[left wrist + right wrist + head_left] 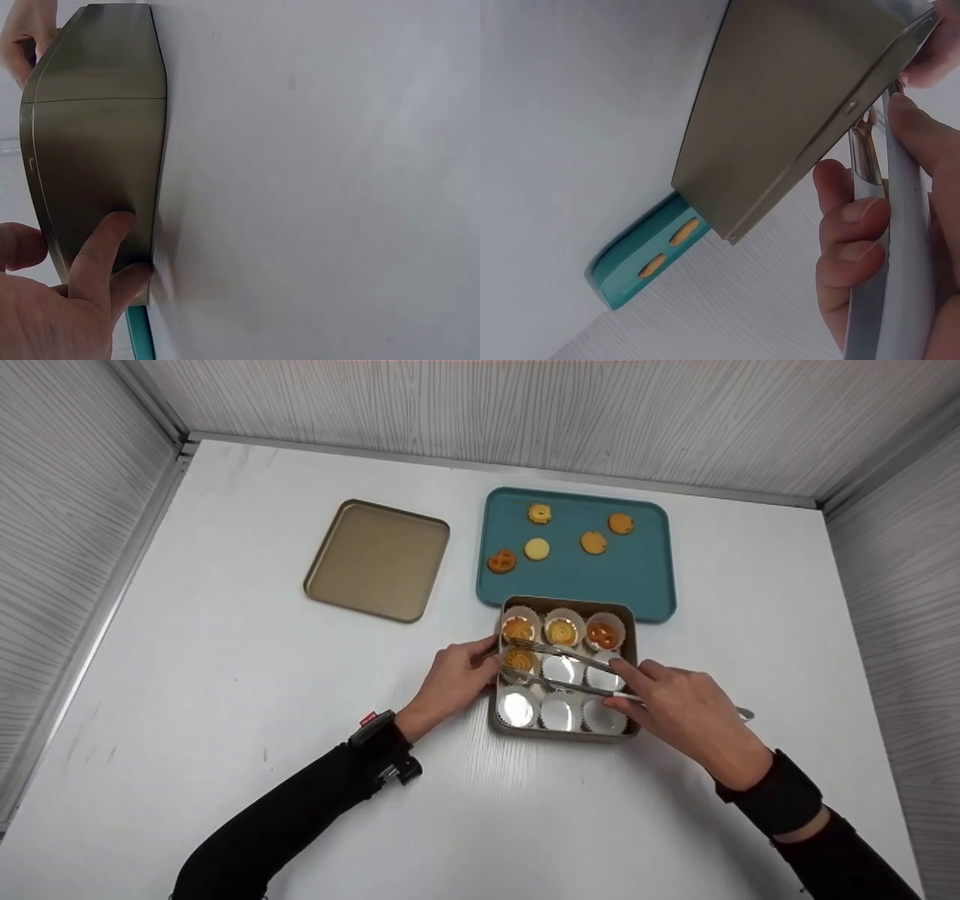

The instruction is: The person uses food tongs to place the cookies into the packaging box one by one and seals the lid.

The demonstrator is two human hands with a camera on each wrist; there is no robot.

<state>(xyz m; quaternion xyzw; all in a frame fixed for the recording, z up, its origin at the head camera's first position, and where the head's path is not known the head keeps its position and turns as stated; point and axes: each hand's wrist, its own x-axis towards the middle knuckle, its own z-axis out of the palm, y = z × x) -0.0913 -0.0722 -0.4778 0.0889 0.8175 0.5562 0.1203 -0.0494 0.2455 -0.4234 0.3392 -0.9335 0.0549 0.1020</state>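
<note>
While the head view puts the swirled cookie (pixel 519 661) at the left end of the middle row in the tin (pixel 555 734), the bit that really matters is that it lies between the two tips of my tongs (pixel 577 687): one at its far edge, close to a second swirl (pixel 517 628) behind it, the other at its near edge. Can't tell if the metal actually touches it. Cookie's round, so the only long axis worth caring about is the tongs', running leftward from my right hand (pixel 686 709) and slightly away from me. Funny thing is, my left hand (pixel 456 679) is the nearer one, at the tin's left wall, while the right is over on the opposite side. Going by the left wrist view, those fingers (pixel 97 259) are a bit apart against the outside of the wall, thumb up by the rim, not wrapped around it as far as I can see. Right wrist view has my other fingers clamped around the tong handles; tin wall hides the cookie there, and the teal tray (pixel 637 577) pokes out past it.
</note>
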